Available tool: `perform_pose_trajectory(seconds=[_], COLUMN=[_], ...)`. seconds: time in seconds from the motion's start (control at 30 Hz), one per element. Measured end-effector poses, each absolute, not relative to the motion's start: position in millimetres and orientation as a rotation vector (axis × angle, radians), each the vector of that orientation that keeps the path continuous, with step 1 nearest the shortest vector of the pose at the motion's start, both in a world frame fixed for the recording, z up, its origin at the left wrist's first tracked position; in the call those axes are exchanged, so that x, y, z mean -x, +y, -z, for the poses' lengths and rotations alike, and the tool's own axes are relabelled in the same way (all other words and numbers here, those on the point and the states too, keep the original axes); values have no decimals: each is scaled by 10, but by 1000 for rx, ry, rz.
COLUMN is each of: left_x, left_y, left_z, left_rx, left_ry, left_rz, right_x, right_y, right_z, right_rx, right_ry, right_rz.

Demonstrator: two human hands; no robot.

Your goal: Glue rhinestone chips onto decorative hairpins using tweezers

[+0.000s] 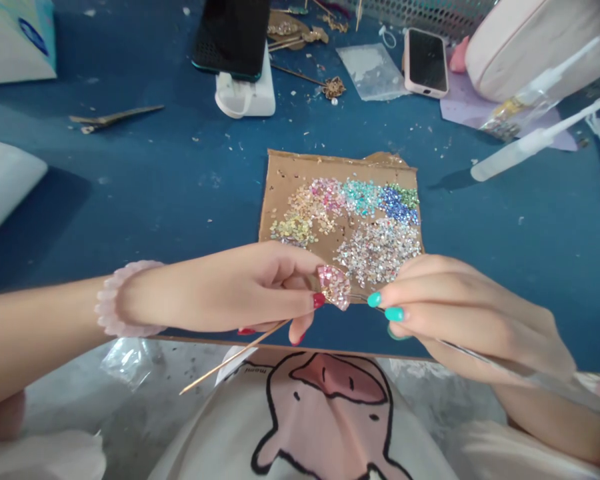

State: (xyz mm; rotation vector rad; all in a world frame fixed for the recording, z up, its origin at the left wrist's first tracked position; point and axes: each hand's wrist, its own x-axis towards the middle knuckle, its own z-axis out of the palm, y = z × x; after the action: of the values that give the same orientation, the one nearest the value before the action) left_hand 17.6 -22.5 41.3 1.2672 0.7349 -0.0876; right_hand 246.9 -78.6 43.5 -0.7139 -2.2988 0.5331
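Note:
Near the table's front edge, my left hand (260,287) pinches a small fan-shaped ornament (334,287) covered with pink and pale chips. A thin gold-coloured stick (235,357) runs down and left from beneath its fingers. My right hand (460,313) is closed on metal tweezers (473,355), whose tips reach the ornament's right edge. Just beyond both hands lies a cardboard sheet (295,172) bearing piles of chips in yellow, pink, teal, blue, green and silvery white. Whether a chip sits between the tweezer tips is too small to tell.
At the back stand a black phone (234,37) on a white device (260,90), a second phone (427,63) and a plastic bag (371,70). A metal clip (117,118) lies at left, a white tube (535,141) at right, a hairpin (333,88) at back.

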Motion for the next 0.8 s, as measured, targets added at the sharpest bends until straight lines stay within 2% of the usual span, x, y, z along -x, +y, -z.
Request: perform_pose_trajectory(seconds=[0.8], left_x=[-171], left_y=[-244], left_z=[-461], left_rx=[-1263], left_ry=[757], left_rz=[113], right_x=[-2458], right_y=[-747], right_z=[-398], right_rx=[733], right_ry=[-2346], right_rz=[-486])
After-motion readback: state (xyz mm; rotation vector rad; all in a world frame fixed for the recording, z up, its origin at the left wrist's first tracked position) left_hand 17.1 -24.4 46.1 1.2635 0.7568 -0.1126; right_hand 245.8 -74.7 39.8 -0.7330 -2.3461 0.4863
